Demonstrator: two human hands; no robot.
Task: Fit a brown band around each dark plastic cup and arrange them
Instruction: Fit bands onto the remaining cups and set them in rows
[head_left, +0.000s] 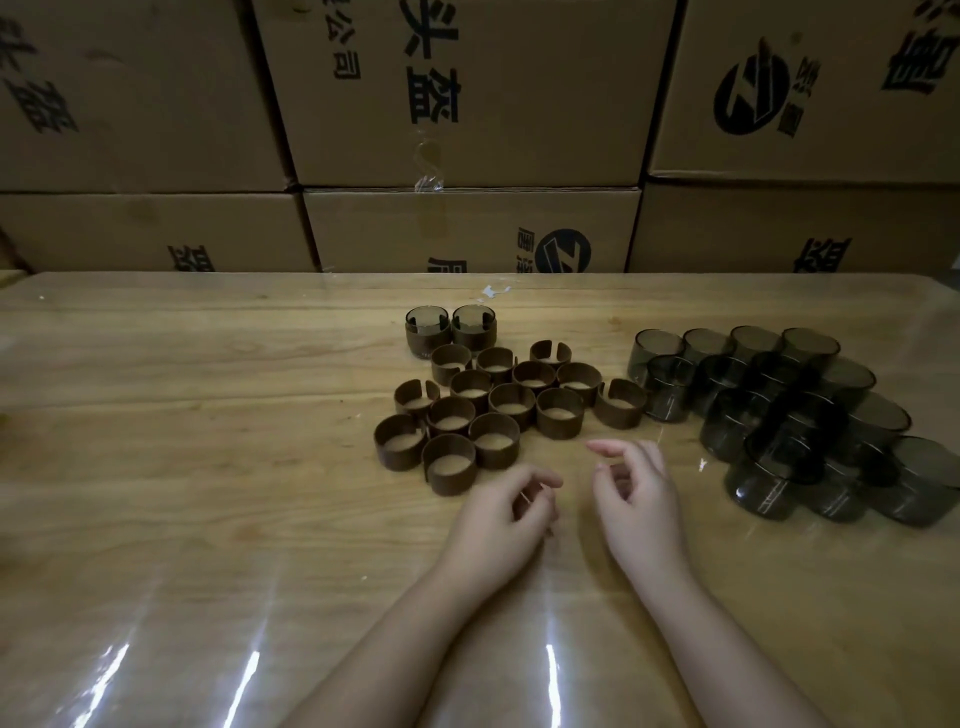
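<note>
Several loose brown bands (496, 402) stand in a cluster at the middle of the wooden table (208, 415). Behind them, two dark cups (450, 328) wearing brown bands stand side by side. To the right, several bare dark plastic cups (789, 415) are grouped, some stacked. My left hand (501, 517) rests near the table just in front of the bands, fingers loosely curled and holding nothing. Beside it, my right hand (636, 491) hovers with its fingers relaxed and empty, between the bands and the bare cups.
Stacked cardboard boxes (467, 104) with printed characters form a wall along the table's far edge. A glossy transparent sheet covers the tabletop and reflects light near the front. The left part of the table holds nothing I can make out.
</note>
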